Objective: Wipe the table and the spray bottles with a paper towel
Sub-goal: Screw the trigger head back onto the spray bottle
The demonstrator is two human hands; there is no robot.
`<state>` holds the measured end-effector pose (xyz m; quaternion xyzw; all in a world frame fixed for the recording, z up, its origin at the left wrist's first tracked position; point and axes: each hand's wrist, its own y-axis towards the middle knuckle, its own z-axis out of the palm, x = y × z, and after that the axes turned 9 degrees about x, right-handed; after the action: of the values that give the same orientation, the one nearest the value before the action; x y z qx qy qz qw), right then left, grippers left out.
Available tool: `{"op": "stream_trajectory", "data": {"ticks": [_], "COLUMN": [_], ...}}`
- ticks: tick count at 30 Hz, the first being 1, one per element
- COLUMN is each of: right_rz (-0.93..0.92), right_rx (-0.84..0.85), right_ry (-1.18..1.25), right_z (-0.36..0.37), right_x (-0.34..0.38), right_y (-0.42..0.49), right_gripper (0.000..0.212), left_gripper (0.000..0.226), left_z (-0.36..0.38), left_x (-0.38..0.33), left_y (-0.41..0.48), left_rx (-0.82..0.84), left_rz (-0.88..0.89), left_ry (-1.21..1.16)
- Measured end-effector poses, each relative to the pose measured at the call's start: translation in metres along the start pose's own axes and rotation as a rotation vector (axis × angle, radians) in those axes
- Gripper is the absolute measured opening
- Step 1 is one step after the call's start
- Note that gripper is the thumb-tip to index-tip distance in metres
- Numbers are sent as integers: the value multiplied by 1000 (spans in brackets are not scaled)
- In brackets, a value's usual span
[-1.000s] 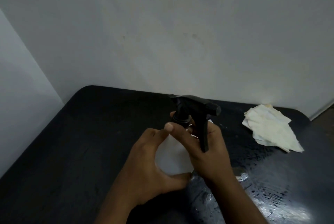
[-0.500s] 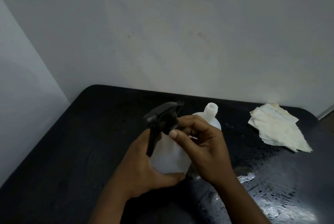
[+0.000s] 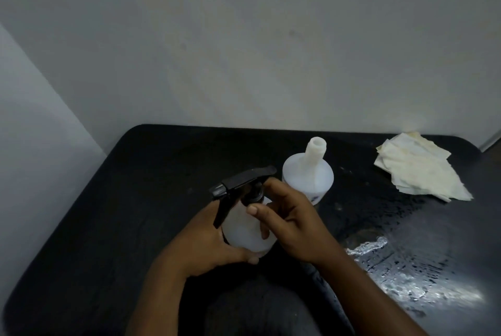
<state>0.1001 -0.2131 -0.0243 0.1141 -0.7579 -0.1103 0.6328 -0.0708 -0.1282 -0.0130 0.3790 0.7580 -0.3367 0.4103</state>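
Black plastic forms the trigger head (image 3: 245,182), which is now sitting on the neck of the white bottle (image 3: 245,230) being held at the centre of the table (image 3: 108,213). Half a second ago the head was tilted off to one side of this bottle; a second ago it was standing upright with the trigger pointing toward the person. It is now seated on the neck with the nozzle pointing left, so the head appears to be getting screwed back on.

The left hand (image 3: 206,243) is wrapping closed around the lower body of the bottle, steadying it. The right hand (image 3: 287,224) is curling its fingers at the collar of the trigger head, thumb extended across the front; its exact grip is hidden by the fingers.

A second white bottle (image 3: 307,175) is standing uncapped just behind, close to the right hand. The paper towel (image 3: 420,170) is lying crumpled at the far right of the table, well apart from both hands. The tabletop at right is glistening wet (image 3: 406,276), so wiping is judged incomplete.

No brand is readable. A dark mark is showing low on the uncapped bottle; it is too small to read.
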Motion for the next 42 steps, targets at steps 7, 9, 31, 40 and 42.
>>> {"op": "stream_trajectory", "data": {"ticks": [7,9,31,40,42], "right_rz": [7,-4,69,37,65], "right_rx": [18,10,-98,-45,-63], "right_ry": [42,25,142,197,231], "right_z": [1,2,10,6,6], "right_x": [-5,-5,-1,2,1], "right_y": [-1,0,2,3,5], "right_gripper": [24,24,47,24,27], "left_gripper": [27,13,19,19,19], "left_z": [-73,-62,-8,-9,-9], "left_x": [-46,-81,-114,-112,-112], "left_y": [-40,-42,-17,-17,-17], "left_rx": [-765,-793,-509,-502,-497], "left_rz": [165,302,89,97,95], "left_ry": [113,-14,441,437,438]}}
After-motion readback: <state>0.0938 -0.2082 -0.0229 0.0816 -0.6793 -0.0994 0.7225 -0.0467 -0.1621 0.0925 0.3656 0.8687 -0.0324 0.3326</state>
